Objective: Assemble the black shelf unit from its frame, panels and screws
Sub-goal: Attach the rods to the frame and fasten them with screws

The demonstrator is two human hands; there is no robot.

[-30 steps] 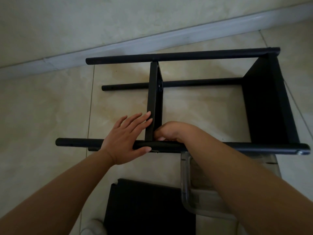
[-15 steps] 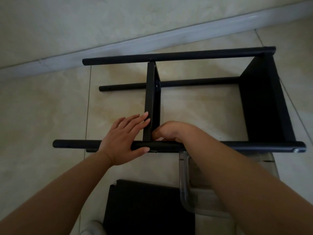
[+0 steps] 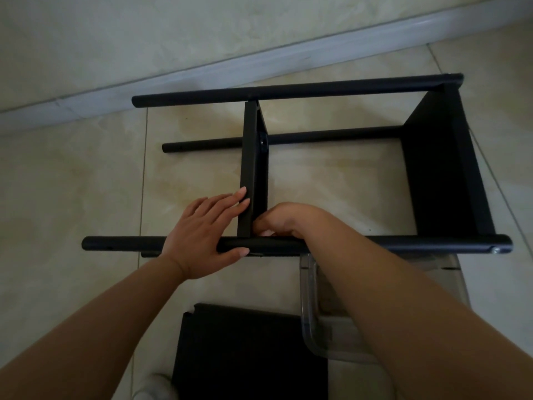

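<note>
Flattened against the middle panel [image 3: 250, 168], my left hand [image 3: 202, 235] is steadying it on the near pole [image 3: 375, 243] while my right hand [image 3: 288, 219] is pinching something unseen at the joint.

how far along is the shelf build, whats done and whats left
Done: the end panel sits between the poles. In hand: the left hand steadies the middle panel against the near pole, while the right hand works at that joint. Left: a spare panel lies loose on the floor.
</note>
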